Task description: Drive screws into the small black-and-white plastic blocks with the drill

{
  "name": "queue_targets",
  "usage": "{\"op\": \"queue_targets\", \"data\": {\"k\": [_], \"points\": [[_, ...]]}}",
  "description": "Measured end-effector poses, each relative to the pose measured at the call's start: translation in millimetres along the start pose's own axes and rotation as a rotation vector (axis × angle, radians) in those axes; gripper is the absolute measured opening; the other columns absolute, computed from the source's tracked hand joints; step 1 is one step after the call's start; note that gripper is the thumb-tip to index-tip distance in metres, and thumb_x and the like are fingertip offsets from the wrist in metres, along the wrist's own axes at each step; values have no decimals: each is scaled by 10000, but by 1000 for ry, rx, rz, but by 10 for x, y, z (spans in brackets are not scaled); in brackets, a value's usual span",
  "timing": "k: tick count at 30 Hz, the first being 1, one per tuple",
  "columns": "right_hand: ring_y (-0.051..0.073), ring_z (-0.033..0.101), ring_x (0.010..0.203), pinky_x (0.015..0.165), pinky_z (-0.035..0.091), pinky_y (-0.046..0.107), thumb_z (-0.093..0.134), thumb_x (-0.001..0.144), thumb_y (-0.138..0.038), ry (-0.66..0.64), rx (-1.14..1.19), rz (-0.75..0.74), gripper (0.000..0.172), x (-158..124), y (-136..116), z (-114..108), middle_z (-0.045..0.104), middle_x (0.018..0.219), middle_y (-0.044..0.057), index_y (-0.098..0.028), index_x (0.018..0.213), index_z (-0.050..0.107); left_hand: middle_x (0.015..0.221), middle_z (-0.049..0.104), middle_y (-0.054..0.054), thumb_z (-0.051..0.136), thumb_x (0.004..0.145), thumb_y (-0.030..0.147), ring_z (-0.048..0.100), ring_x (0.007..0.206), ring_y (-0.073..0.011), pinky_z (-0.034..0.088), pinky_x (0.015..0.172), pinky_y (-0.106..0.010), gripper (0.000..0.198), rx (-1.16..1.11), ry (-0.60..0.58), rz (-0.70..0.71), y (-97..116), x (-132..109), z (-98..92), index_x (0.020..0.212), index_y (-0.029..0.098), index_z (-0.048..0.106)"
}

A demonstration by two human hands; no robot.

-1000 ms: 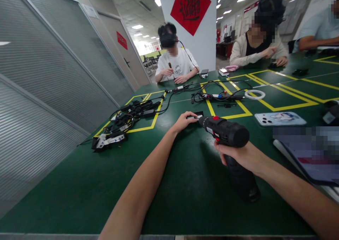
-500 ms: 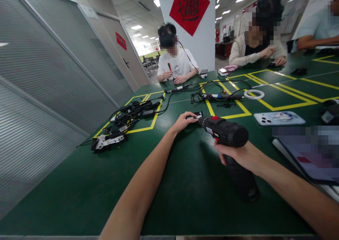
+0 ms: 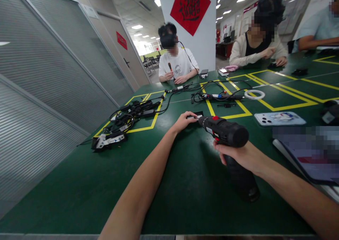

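Note:
My right hand [image 3: 239, 157] is wrapped round the grip of a black cordless drill [image 3: 227, 133] with red marks, its nose pointing away from me. The drill's tip meets a small black part [image 3: 195, 115] lying on the green table [image 3: 79, 183]. My left hand [image 3: 183, 121] is closed on that small part, pinning it at its left end. Both forearms reach out over the table from the near edge.
A heap of black cables and devices [image 3: 124, 118] lies at the left. More cables [image 3: 217, 96], a white ring [image 3: 254, 94] and a phone [image 3: 280, 118] lie farther out and to the right. Three people sit along the far side.

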State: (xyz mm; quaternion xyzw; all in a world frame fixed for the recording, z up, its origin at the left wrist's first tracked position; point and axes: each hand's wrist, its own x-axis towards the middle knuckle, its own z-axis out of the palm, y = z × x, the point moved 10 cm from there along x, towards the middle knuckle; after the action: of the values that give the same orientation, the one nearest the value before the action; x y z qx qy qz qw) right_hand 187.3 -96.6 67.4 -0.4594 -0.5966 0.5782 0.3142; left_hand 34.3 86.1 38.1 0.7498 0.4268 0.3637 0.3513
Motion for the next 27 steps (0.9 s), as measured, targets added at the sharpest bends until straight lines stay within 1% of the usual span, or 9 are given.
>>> {"op": "queue_targets", "data": {"k": [5, 12, 18, 22, 27], "points": [[148, 576, 523, 616, 439, 299, 565, 807, -296, -9, 5, -8, 149, 15, 16, 3, 599, 552, 0, -163, 868, 595, 986, 638, -36, 672, 680, 340, 556, 978, -187, 394, 938, -344, 266, -8, 5, 1, -4, -1, 2, 901, 193, 684], [149, 588, 523, 600, 455, 300, 593, 784, -311, 8, 38, -10, 178, 28, 48, -19, 637, 654, 20, -166, 887, 596, 988, 642, -34, 673, 676, 336, 555, 988, -189, 397, 934, -339, 263, -10, 4, -9, -7, -5, 2, 899, 195, 682], [152, 590, 528, 607, 459, 304, 588, 785, -311, 7, 28, -13, 167, 11, 23, -13, 615, 611, 9, -166, 867, 601, 988, 647, -33, 671, 678, 325, 554, 996, -189, 392, 942, -340, 254, -6, 2, -11, 13, -9, 2, 899, 200, 686], [153, 592, 529, 600, 465, 311, 598, 776, -323, 15, 44, 0, 183, 15, 42, -20, 627, 651, 13, -173, 880, 600, 991, 648, -35, 669, 680, 313, 552, 998, -193, 391, 941, -347, 243, 3, 7, -16, 31, -15, -4, 896, 206, 691], [148, 583, 521, 590, 462, 308, 599, 774, -325, 12, 53, -5, 178, 21, 46, -19, 623, 647, 13, -172, 866, 599, 1001, 647, -37, 672, 679, 319, 548, 1006, -201, 384, 951, -361, 248, 8, 3, -6, 50, -18, -6, 900, 210, 698]]}}
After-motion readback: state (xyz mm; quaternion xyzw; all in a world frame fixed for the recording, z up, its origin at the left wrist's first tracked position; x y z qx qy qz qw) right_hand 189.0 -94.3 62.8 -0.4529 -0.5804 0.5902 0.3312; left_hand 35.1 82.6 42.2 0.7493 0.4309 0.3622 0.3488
